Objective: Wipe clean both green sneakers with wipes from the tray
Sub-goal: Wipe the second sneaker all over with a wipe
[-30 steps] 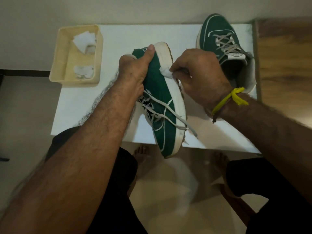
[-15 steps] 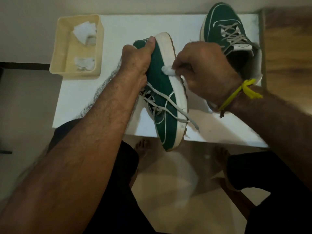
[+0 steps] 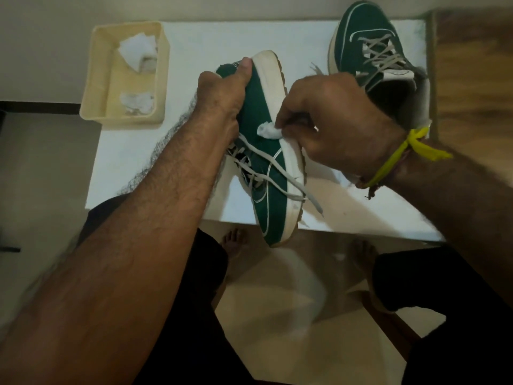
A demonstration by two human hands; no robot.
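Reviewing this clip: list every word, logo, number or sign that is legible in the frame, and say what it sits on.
None can be read.
Held sneaker, heel end by the left hand thumb: a small whitish mark, too blurred to read.
Second sneaker on the table, white tongue tab: faint dark mark, too small to read.
Tray, wipe in the right hand, yellow wristband: no text visible.

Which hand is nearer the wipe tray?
Left. The left hand grips the held sneaker just right of the tray; the right hand is farther right, beyond that sneaker.
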